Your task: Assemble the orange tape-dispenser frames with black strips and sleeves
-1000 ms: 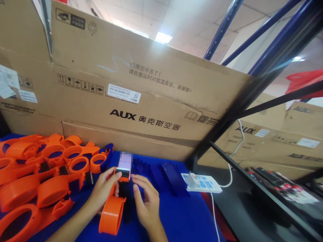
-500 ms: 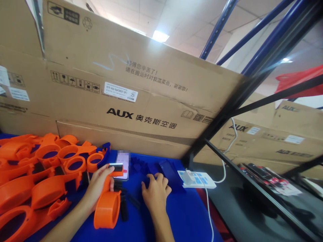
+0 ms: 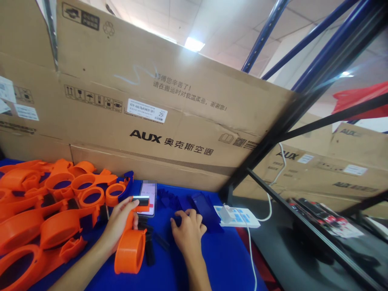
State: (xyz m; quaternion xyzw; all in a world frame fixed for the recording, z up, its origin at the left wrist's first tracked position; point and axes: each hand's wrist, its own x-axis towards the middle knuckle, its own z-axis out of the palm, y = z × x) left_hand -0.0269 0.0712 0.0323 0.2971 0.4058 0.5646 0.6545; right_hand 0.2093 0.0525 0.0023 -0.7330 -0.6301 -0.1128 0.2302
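Note:
My left hand is closed round the handle of an orange tape dispenser. Its toothed metal blade and black strip point right, with the thumb against them. The ring part hangs below the hand. My right hand rests low over the blue table, fingers curled down beside small dark blue plastic pieces. Something dark blue shows between thumb and forefinger; its shape is mostly hidden. Black strips lie between the hands. A phone lies behind the dispenser.
Many orange tape dispensers are heaped at the left. Flat blue sheets and a white power strip with a cable lie at the right. A large cardboard box stands behind, and a black rack post slants beside it.
My right hand's fingers have drawn slightly closer together, with a dark blue bit now showing between thumb and forefinger. My left hand keeps hold of the tape dispenser. The view has shifted slightly.

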